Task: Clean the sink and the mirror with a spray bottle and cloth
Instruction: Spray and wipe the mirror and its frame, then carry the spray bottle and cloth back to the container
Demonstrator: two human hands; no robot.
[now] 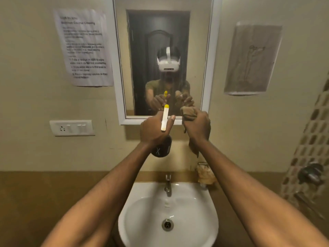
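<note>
My left hand (153, 129) grips a spray bottle (162, 148) with a dark body and a white trigger head tipped in yellow, its nozzle aimed at the mirror (160, 32). My right hand (197, 125) is closed around a bunched brown cloth (187, 114), whose tail hangs below my wrist. Both hands are raised side by side just under the white-framed mirror's lower edge. Wet streaks run down the glass. Below my arms sits the white sink (204, 220) with a metal tap (167, 184) and a drain at its centre.
A printed paper sheet (85, 47) hangs left of the mirror, a switch plate (72, 128) below it. A towel-like sheet (252, 59) hangs on the wall at right. A crumpled item (204, 172) sits behind the sink; a wall valve (310, 172) is at far right.
</note>
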